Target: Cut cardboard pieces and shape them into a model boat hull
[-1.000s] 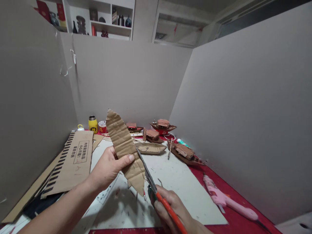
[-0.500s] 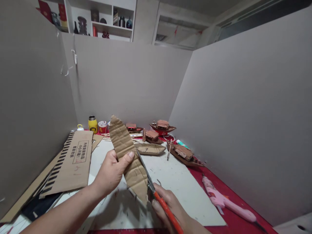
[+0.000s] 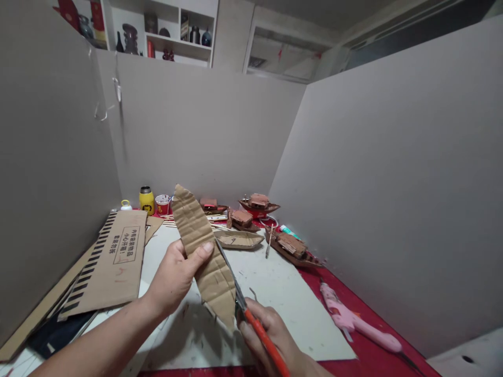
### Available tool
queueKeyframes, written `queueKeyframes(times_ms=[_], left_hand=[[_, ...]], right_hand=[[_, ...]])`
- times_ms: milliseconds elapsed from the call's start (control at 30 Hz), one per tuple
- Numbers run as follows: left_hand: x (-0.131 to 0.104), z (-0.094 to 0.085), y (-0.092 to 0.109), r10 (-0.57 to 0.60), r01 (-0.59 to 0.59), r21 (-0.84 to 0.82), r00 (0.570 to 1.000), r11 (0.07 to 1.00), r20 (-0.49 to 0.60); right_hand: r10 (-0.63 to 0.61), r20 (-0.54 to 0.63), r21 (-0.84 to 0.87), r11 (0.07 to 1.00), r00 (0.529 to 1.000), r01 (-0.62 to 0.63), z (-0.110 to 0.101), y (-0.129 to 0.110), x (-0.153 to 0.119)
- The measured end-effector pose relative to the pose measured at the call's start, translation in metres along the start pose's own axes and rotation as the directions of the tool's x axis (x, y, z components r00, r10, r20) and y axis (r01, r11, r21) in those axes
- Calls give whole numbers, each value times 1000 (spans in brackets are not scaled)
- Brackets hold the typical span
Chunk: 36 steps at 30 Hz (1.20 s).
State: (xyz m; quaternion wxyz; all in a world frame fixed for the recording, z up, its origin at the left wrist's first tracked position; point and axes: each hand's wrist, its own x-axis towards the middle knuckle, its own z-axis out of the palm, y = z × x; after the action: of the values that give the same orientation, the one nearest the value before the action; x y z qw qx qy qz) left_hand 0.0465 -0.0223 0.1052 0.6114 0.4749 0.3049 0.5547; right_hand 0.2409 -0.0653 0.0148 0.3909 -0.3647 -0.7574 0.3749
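Observation:
A long piece of cardboard (image 3: pixel 196 225), pointed at its ends and creased across, is tilted upright over the white work sheet. My left hand (image 3: pixel 178 275) grips its left side, thumb pressed on the front face. In my right hand (image 3: pixel 271 335) is a pair of scissors (image 3: pixel 261 332) with orange-red handles. Their blades lie along the right edge of the cardboard piece, near its lower half. Just behind, a boat-shaped cardboard hull (image 3: pixel 240 240) rests on the sheet. My right fingers are partly hidden by the handles.
Brown model boats (image 3: pixel 291 246) stand at the back and right. A pink glue gun (image 3: pixel 357 322) lies on the red cloth at right. Printed cardboard (image 3: pixel 106 267) is stacked at left. A yellow bottle (image 3: pixel 146 201) and a paper cup (image 3: pixel 162 205) stand by the grey partition (image 3: pixel 204 125).
The whole view has shifted slightly, so everything sits a little further left. Both hands keep their grip, and the scissors stay at the cardboard's right edge.

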Motion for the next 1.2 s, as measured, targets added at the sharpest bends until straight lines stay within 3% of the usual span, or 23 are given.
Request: queueKeyframes(times_ms=[200,300,667,867,1200], left_hand=[[0,-1,-2,83,-83,73,997,994,0],[-1,4,-10,66,-67,62,998,996,11],[-5,8,-12,-37,37,-10,999,999,-29],[0,1,-3,28,-22,49,992,999,-122],[-4,7,-14,43,-36,73,994,997,-99]], right_hand=[[50,39,-10,999,998,-50,-3,0,1],[99,40,16,995,994,-100,-4,-5,2],[49,31,41,998,998,-51,-1,-9,-2],[61,40,48,997,997,-63,1,-1,-2],[73,43,79,994,996,-76,0,0,-2]])
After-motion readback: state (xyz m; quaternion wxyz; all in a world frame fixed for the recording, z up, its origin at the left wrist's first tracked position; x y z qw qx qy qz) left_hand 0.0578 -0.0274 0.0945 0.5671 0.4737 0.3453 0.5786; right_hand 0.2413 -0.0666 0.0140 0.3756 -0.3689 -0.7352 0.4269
